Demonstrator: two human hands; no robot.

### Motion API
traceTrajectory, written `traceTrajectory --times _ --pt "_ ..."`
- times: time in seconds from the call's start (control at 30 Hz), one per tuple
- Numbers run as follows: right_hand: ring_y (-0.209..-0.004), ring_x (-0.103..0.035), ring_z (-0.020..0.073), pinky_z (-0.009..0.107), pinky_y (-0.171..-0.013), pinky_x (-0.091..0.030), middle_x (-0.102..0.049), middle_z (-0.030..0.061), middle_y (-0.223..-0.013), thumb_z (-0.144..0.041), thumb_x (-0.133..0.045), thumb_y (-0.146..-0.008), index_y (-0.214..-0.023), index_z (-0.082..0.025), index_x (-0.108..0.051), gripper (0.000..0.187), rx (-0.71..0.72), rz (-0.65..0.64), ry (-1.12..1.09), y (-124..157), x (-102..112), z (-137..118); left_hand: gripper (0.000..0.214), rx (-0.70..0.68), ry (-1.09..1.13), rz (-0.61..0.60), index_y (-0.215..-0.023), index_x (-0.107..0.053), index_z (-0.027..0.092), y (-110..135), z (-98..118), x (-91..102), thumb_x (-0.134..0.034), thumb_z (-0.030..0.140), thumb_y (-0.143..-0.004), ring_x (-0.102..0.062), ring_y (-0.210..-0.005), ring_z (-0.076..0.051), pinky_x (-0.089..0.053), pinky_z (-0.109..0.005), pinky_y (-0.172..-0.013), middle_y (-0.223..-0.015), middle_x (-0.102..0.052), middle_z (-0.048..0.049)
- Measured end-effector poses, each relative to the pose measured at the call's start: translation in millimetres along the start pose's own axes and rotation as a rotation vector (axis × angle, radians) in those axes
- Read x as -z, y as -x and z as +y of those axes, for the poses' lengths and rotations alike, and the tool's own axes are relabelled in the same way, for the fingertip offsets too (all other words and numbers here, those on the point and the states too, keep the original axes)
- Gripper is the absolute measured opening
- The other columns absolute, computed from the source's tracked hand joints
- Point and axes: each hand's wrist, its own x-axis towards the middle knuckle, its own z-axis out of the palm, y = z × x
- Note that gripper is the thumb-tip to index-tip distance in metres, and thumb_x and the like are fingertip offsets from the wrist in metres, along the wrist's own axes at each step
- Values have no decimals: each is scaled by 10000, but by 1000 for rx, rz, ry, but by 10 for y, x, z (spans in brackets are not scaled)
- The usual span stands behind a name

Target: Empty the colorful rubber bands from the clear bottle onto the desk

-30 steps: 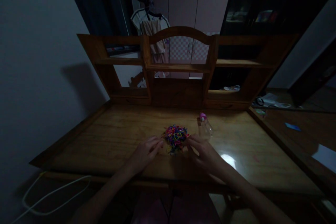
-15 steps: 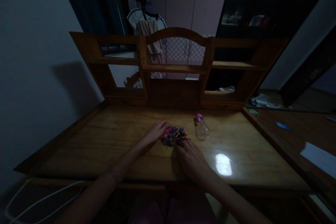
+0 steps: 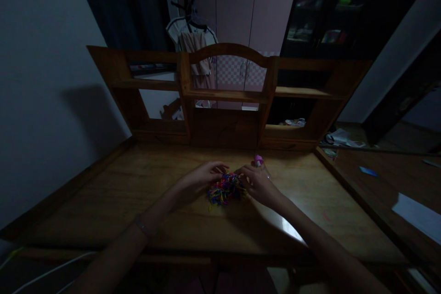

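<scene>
A small heap of many-coloured rubber bands (image 3: 224, 189) lies on the wooden desk (image 3: 138, 193) in dim light. My left hand (image 3: 203, 175) rests at the heap's upper left, fingers curved over its far edge and touching it. My right hand (image 3: 258, 183) sits at the heap's right side, fingers bent against the bands. Both hands cup the heap between them. Just behind my right hand a clear little bottle with a pink cap (image 3: 259, 161) is partly hidden.
A wooden hutch with open shelves (image 3: 227, 96) stands along the desk's back edge. A white cable (image 3: 51, 273) hangs at the lower left. Papers lie on a darker surface at the right (image 3: 413, 211). Clothes hang behind the hutch.
My right hand has moved from the heap's near side up to its right side, in front of the bottle. The left hand stays at the upper left. The camera tilted slightly.
</scene>
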Motion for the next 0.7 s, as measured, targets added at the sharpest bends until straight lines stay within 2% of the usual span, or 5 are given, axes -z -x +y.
traceTrajectory --times 0.1,0.17,0.23,0.5,0.7 --pt "-1012 -580 265 487 -999 -307 -612 69 -1164 -440 -651 -812 -1315 -304 -525 535 13 -73 93 -95 -17 20 406 -20 -63 -137 -1082 -692 180 -66 42 134 -721 296 -695 -633 -863 -204 -500 -290 -735 -985 -684 -101" --pt "-1043 -566 295 478 -975 -344 -577 81 -1200 -572 -729 -680 -1416 -332 -403 839 8 -139 97 -95 -74 18 398 -28 -153 -153 -1029 -708 190 -110 13 182 -761 329 -660 -632 -849 -199 -501 -286 -724 -967 -677 -85" --pt "-1024 -572 277 419 -918 -409 -559 87 -1185 -576 -746 -656 -1460 -326 -325 942 -9 -208 51 -70 -166 8 376 -48 -232 -127 -997 -712 196 -143 -53 191 -760 375 -670 -628 -870 -196 -500 -282 -738 -1004 -657 -80" --pt "-1025 -567 220 330 -864 -484 -557 89 -1159 -151 -622 -808 -1237 -231 -556 442 -35 -147 -179 -70 -597 9 300 -147 -422 238 -954 -706 190 -232 -189 136 -489 392 -907 -607 -916 -183 -474 -262 -736 -987 -655 -67" --pt "-931 -598 220 367 -808 -513 -602 93 -1056 -74 -533 -826 -1092 -210 -608 308 -78 33 -272 -138 -567 216 271 -185 -459 379 -948 -677 201 -143 -161 98 -443 337 -941 -606 -918 -170 -465 -286 -823 -961 -660 -48"
